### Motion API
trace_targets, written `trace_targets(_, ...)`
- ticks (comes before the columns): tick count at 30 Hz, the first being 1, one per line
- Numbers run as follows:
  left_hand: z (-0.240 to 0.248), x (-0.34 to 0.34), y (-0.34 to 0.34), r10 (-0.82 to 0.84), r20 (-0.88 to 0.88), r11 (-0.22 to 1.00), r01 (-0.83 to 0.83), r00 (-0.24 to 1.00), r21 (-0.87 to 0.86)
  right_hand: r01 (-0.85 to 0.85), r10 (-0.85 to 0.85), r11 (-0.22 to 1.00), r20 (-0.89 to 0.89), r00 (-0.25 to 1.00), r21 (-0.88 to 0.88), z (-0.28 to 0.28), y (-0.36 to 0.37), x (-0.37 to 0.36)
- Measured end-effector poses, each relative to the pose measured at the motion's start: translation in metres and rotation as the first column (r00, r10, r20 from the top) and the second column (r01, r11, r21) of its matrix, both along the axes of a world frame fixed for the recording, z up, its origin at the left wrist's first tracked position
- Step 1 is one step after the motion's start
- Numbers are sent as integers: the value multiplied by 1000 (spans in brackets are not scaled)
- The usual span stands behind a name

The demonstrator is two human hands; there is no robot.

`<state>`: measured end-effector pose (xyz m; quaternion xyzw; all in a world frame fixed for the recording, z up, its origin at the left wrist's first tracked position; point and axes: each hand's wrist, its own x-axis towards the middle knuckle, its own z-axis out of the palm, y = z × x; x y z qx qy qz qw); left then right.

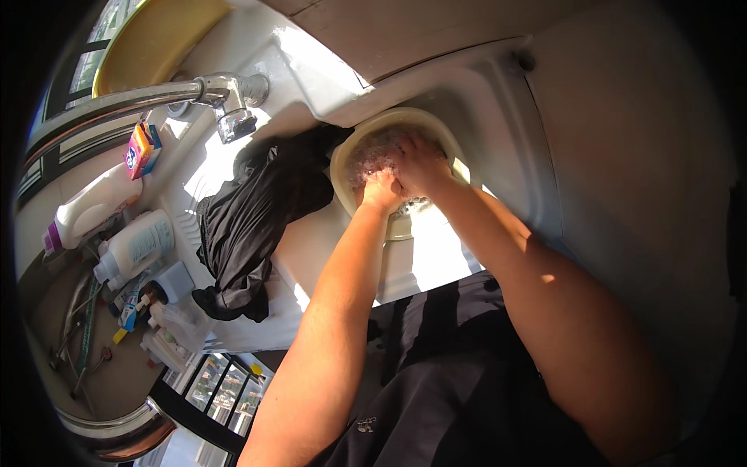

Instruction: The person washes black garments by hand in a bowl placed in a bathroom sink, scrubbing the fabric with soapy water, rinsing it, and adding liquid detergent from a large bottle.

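Observation:
Both my hands are down in a round, pale yellow basin (339, 173) of foamy water. My left hand (383, 191) is closed at the near side, its fingertips lost under the suds (373, 149). Close against it on the right, my right hand (424, 167) bends over with its fingers curled down into the foam. Whatever the two hands grip there is hidden by water and bubbles. Just left of the basin lies a crumpled black garment (268, 198), spread over the ribbed part of the white sink (498, 117).
A chrome faucet (226, 97) juts out at the upper left, before a large yellow basin (148, 47). Along the left edge stand a small detergent box (142, 152), white bottles (140, 245) and a cup of brushes (85, 319). A wall (622, 140) rises at the right.

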<state>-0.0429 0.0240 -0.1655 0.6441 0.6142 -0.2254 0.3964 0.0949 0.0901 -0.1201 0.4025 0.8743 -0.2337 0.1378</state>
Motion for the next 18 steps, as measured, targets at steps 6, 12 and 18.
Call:
trace_targets(6, 17, -11, 0, 10, 80, 866, -49, 997, 498, -6, 4, 999, -38, 999, -51, -1, 15, -11)
trace_targets(12, 95, 0, 48, 282, 81, 950, -290, 956, 119, 287, -377, 918, -379, 845, -273, -12, 32, 4)
trace_targets(18, 126, -14, 9, 120, 129, 642, -177, 984, 746, 337, -432, 899, -681, 591, -278, 81, 10, 24)
